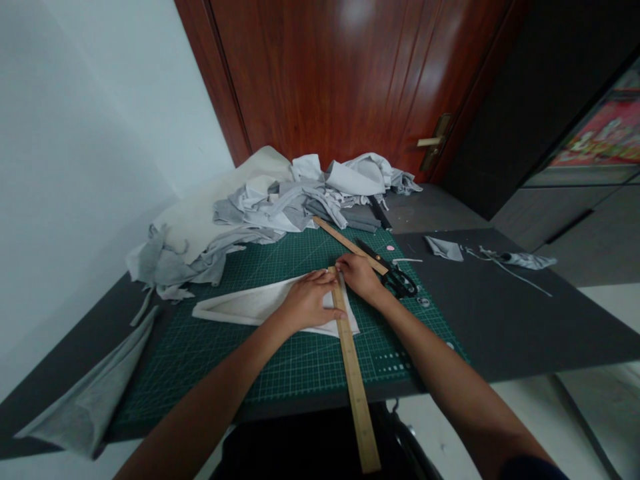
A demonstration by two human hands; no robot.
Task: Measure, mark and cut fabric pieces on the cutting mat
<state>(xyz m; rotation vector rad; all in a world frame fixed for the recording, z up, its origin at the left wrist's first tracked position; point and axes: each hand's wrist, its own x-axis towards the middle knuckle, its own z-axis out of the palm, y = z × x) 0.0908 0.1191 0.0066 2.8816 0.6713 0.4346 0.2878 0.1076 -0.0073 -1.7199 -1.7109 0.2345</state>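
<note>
the wooden ruler (357,393) lies nearest, its lower end jutting past the table's near edge and its upper end across the white fabric piece (260,303), which rests on the green cutting mat (200,360). the left hand (313,300) is spread flat over the fabric, its fingers and thumb reaching the ruler. the right hand (357,275) is partly closed at the ruler's top end, fingertips pressed down there; whether they pinch the fabric, i cannot tell. at left, a folded grey cloth (95,393) hangs over the table edge. just beyond the right hand are black-handled scissors (400,281) and a second wooden ruler (350,245). farther back, grey and white fabric scraps (285,203) lie heaped before the brown door (330,73).
</note>
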